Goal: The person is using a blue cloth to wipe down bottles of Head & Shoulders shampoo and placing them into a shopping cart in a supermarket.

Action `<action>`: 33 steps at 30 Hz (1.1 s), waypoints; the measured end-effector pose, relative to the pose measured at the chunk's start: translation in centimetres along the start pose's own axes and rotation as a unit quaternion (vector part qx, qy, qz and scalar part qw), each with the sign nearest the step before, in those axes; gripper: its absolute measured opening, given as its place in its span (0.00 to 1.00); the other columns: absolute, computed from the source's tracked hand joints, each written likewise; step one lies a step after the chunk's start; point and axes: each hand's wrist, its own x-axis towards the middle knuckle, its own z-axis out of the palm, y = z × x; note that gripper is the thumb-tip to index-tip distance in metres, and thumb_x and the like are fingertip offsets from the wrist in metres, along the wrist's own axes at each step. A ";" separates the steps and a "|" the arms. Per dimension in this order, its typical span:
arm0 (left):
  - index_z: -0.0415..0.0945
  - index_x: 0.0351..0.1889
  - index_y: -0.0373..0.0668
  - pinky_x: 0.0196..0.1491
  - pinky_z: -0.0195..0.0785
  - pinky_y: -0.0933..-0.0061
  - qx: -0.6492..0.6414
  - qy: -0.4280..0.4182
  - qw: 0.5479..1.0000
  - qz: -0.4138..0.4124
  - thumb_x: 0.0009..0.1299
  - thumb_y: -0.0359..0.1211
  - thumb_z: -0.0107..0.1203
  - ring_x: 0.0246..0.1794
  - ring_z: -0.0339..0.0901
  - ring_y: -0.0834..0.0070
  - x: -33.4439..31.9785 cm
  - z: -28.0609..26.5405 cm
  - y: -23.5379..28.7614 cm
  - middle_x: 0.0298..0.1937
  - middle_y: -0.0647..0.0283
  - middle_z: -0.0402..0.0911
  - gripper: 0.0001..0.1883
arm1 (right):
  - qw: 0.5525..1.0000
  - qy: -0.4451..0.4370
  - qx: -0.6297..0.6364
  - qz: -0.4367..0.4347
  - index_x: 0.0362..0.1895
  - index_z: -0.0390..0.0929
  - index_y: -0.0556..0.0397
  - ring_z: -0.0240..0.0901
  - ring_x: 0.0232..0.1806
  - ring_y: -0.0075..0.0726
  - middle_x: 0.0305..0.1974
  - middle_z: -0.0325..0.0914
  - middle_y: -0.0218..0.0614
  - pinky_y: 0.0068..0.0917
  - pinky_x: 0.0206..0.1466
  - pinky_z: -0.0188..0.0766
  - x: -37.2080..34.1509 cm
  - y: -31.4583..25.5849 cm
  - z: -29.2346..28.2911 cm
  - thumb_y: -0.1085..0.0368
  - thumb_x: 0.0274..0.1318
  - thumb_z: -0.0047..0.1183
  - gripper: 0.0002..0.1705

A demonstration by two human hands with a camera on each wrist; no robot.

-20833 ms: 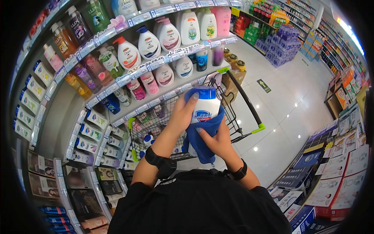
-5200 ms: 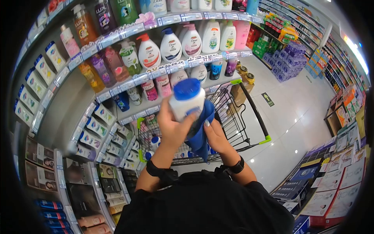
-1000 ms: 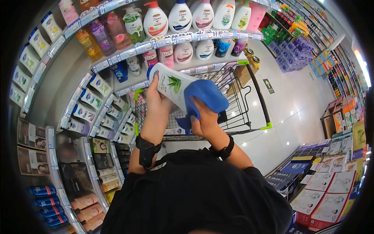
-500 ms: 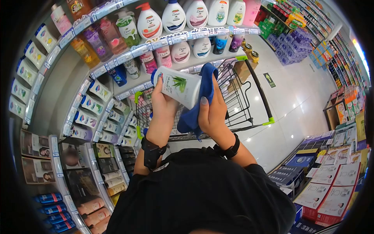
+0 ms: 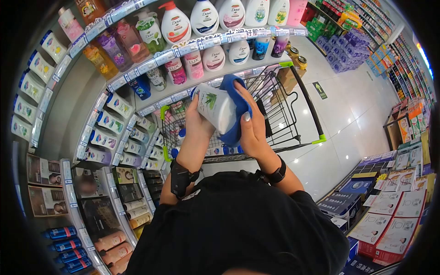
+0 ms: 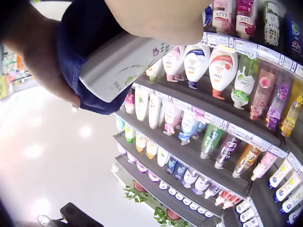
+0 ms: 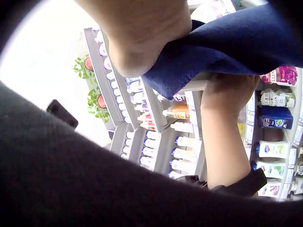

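Your left hand [image 5: 198, 124] grips the white plastic bottle [image 5: 212, 105], likely slippery, best held mid-body; your right hand [image 5: 255, 131] holds blue cloth [image 5: 240, 106].

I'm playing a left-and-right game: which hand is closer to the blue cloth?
Right. The right hand is on the blue cloth, holding it at the bottom end of the white bottle. The left hand is farther away, gripping the bottle toward its other end.
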 end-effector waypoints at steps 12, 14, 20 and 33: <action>0.67 0.49 0.36 0.49 0.68 0.65 -0.024 -0.154 0.984 -0.087 0.71 0.38 0.32 0.44 0.74 0.64 -0.1 -1.3 -0.5 0.46 0.55 0.75 0.18 | 0.991 -0.059 0.106 -0.050 0.40 0.78 0.52 0.53 0.60 0.52 0.58 0.58 0.50 0.41 0.63 0.44 -0.5 1.3 0.0 0.49 0.58 0.35 0.24; 0.68 0.47 0.36 0.47 0.70 0.68 0.064 -0.092 0.993 -0.036 0.71 0.38 0.33 0.42 0.75 0.65 -0.8 -0.5 -0.8 0.44 0.55 0.75 0.18 | 0.991 -0.073 0.100 -0.055 0.38 0.79 0.50 0.52 0.60 0.52 0.58 0.58 0.50 0.42 0.63 0.43 -0.6 1.2 -0.2 0.50 0.56 0.38 0.22; 0.66 0.50 0.35 0.49 0.69 0.64 0.087 -0.079 0.993 -0.030 0.71 0.42 0.31 0.45 0.74 0.62 -0.8 0.2 -0.7 0.46 0.53 0.74 0.21 | 0.989 -0.112 0.045 -0.088 0.34 0.82 0.46 0.48 0.62 0.54 0.61 0.53 0.51 0.43 0.64 0.39 -0.3 0.8 -1.0 0.54 0.49 0.43 0.17; 0.66 0.51 0.37 0.47 0.70 0.62 0.047 -0.163 0.984 -0.053 0.71 0.45 0.31 0.44 0.75 0.63 -1.5 1.6 -0.7 0.47 0.54 0.74 0.23 | 0.974 -0.162 0.160 -0.018 0.23 0.81 0.51 0.43 0.66 0.57 0.62 0.49 0.58 0.45 0.66 0.35 -1.1 1.2 -1.8 0.53 0.47 0.44 0.18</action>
